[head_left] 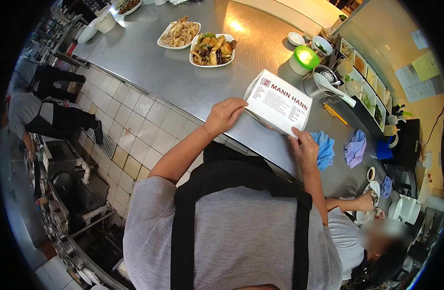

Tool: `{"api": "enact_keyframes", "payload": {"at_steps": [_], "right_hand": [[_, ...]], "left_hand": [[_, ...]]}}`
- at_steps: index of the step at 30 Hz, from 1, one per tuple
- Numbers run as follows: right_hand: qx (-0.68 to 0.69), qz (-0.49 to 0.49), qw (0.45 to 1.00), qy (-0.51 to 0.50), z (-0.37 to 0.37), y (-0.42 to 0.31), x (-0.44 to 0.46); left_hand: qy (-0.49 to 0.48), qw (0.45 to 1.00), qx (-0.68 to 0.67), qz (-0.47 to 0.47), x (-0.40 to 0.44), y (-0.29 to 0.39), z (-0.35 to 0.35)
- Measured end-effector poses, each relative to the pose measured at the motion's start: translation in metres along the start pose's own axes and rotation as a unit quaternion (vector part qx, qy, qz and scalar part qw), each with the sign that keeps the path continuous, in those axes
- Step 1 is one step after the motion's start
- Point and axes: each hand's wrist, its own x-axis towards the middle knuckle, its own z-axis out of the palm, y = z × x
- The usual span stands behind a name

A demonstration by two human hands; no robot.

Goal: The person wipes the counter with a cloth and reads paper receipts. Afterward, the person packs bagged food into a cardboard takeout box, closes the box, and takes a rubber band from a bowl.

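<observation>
Over grey metal table, support white printed cardboard box evenly, with fingers of left hand and right hand narrowed on near corners.

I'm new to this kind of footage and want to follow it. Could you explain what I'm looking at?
There is no machine here, only a person working with bare hands. The single picture comes from a camera worn on their head, looking forward and down, so you see their own chest and black apron at the bottom.

The left hand and right hand hold a white printed box marked "MANN HANN", one hand at each side, over the metal counter.

Beyond it on the counter are a dish of pale food and a dish of mixed, darker pieces. To the right are a green-lidded tub, a blue cloth and a purple cloth. A co-worker is at the lower right.
</observation>
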Motion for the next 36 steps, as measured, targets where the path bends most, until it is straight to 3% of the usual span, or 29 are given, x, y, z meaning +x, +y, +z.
{"api": "enact_keyframes", "payload": {"at_steps": [6,12,18,21,28,36], "right_hand": [[0.002,-0.003,1.000,-0.004,0.000,0.002,-0.001],[0.013,-0.006,1.000,0.005,0.000,0.003,-0.001],[0.013,-0.007,1.000,-0.010,-0.003,0.003,-0.001],[0.011,-0.010,1.000,-0.017,-0.005,0.002,0.000],[0.019,-0.015,1.000,-0.002,-0.003,0.006,-0.002],[0.032,-0.001,0.999,0.010,-0.001,0.008,-0.004]], "left_hand": [[0.016,0.999,0.028,0.033,-0.001,0.000,0.001],[-0.010,1.000,0.021,-0.015,-0.005,0.003,0.004],[-0.044,0.996,0.075,0.035,-0.009,0.012,0.002],[-0.044,0.992,0.056,0.104,-0.003,0.030,0.016],[0.021,0.999,0.020,0.038,-0.001,0.041,0.044],[0.028,0.999,0.034,-0.004,0.000,0.045,0.052]]}}
